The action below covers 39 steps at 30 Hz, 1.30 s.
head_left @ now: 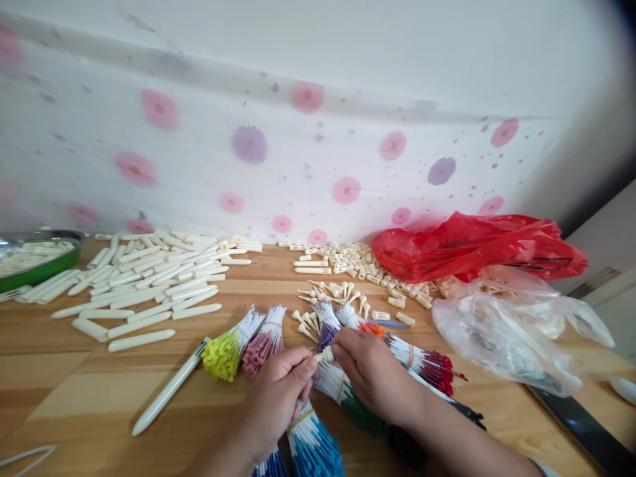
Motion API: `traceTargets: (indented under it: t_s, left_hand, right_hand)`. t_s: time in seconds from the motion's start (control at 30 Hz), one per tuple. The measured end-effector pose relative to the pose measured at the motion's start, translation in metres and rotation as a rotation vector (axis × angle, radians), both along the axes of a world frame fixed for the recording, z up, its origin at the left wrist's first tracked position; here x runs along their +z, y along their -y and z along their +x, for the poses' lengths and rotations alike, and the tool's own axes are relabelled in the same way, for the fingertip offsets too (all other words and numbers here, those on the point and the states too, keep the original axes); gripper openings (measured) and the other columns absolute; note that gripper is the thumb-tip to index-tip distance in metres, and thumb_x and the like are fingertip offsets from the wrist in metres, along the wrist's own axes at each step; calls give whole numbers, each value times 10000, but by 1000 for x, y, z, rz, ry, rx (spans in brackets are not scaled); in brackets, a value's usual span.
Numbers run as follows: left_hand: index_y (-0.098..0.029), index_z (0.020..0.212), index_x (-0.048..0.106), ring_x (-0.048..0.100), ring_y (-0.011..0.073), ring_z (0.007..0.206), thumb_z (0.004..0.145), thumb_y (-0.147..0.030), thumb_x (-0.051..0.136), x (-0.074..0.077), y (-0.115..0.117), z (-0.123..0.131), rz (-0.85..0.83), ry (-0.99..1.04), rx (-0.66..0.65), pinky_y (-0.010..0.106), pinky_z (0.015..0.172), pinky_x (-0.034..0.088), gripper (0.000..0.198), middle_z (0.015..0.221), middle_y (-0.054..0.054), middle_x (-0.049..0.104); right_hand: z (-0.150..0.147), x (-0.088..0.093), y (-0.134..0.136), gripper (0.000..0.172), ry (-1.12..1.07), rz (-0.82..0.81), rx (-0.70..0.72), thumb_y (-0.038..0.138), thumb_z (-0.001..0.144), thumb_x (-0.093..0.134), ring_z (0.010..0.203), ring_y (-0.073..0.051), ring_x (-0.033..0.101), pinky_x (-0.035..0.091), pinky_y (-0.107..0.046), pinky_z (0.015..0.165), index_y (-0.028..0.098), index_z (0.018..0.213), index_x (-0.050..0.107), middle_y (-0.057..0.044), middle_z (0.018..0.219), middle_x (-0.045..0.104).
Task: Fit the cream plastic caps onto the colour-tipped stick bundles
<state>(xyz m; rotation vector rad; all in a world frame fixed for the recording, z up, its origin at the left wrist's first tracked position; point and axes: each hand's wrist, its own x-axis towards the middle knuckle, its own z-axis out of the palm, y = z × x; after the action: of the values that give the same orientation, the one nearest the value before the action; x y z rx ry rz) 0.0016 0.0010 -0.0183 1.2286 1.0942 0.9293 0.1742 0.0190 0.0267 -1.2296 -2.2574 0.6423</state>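
My left hand [283, 394] is closed, thumb and forefinger pinching a small cream plastic pen part [325, 356]. My right hand [370, 374] meets it from the other side, its bent fingers closed round the part's other end and hiding much of it. Around both hands lie banded bundles of pen refills: yellow [223, 354], pink [263, 341], purple [328, 324], orange [358, 319], red [424, 361], green [350, 394] and light blue [313, 440]. A cream multicolour pen [171, 385] rests left of the bundles.
Cream pen barrels [159, 275] are heaped at the left, beside a green-rimmed tray [50, 265]. Small slotted cylinders [362, 262] and pointed cream pieces [332, 291] lie behind the hands. A red bag [477, 245] and a clear bag [507, 324] occupy the right.
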Motion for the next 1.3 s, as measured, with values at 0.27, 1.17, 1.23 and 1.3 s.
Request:
traceTargets:
  t_s: [0.27, 1.17, 1.23, 1.3]
  left_hand:
    - [-188, 492, 482, 412, 131, 529, 778, -290, 577, 2, -9, -9, 443, -336, 263, 250, 535, 277, 318, 512, -13, 449]
    - [-111, 775, 568, 348, 33, 297, 912, -402, 346, 9, -24, -20, -419, 767, 413, 119, 281, 193, 391, 534, 27, 552]
    - [-114, 786, 570, 351, 31, 297, 907, -416, 356, 10, -24, -19, -415, 749, 398, 118, 286, 187, 389, 531, 22, 552]
    - [-119, 801, 571, 356, 30, 296, 900, -438, 370, 10, -23, -17, -400, 725, 379, 117, 289, 178, 389, 532, 17, 554]
  right_hand:
    - [-28, -15, -34, 336, -157, -465, 26, 254, 923, 238, 341, -79, 254, 254, -193, 334, 224, 591, 283, 76, 449, 263]
    - [-83, -37, -124, 123, 404, 2, 27, 129, 666, 622, 811, -236, 631, 452, -299, 709, 135, 773, 683, -106, 804, 692]
    - [-77, -28, -116, 164, 293, 10, 32, 157, 735, 576, 804, -191, 627, 457, -267, 698, 132, 868, 667, -89, 854, 688]
    - [-70, -19, -103, 221, 183, 6, 50, 199, 818, 505, 779, -136, 623, 464, -221, 671, 137, 995, 621, -64, 901, 678]
